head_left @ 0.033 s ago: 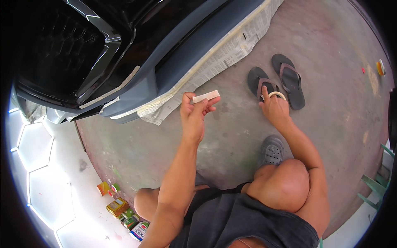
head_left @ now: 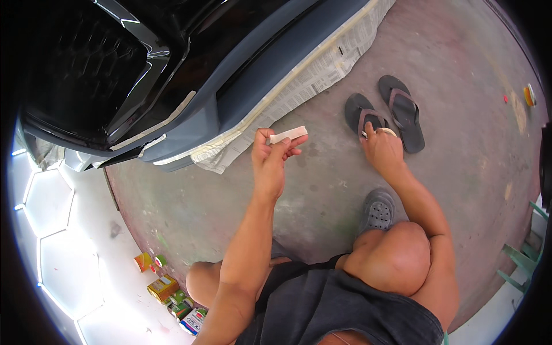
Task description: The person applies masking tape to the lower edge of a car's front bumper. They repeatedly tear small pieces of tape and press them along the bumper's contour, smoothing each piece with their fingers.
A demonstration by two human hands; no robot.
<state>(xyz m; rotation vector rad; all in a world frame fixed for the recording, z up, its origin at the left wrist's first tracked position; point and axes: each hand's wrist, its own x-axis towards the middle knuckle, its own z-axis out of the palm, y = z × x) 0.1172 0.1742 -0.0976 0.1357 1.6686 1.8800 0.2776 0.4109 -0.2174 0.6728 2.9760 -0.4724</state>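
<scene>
My left hand pinches a short strip of pale masking tape between thumb and fingers, in front of the papered lower edge of a car's bumper. To the right, my right hand is closed on a roll of masking tape; only a pale curve of it shows past the fingers. That hand hides part of the roll and overlaps the near end of a dark flip-flop. Newspaper is taped along the bumper's lower edge.
A second flip-flop lies beside the first on the concrete floor. Several cans and boxes stand at the lower left by a white strip of floor. A green plastic piece is at the right edge. My clog is between the arms.
The tape roll has tilted in my right hand, so less of its ring shows. My left hand and the tape strip have shifted very slightly to the right.
</scene>
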